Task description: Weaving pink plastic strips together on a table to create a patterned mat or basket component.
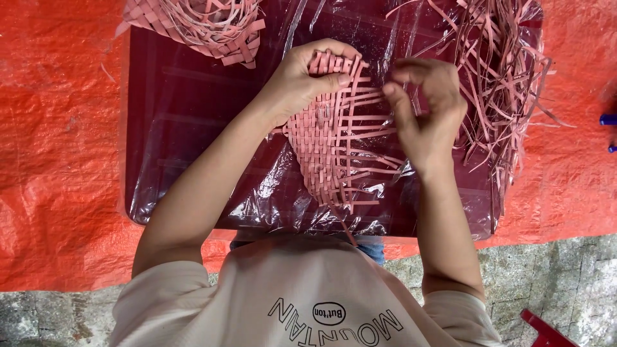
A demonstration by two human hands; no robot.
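A half-woven pink mat (334,138) is lain at the middle of the table (173,128), on clear plastic. Its far edge is gripped by the left hand (305,77), fingers curled over, thumb pressed on top. A loose strip is pinched by the right hand (427,106) at the mat's right side. Loose strips (501,71) are heaped far right; another woven piece (205,26) is seen far left.

An orange tarp (58,160) covers grey stone paving (565,276) in daylight.
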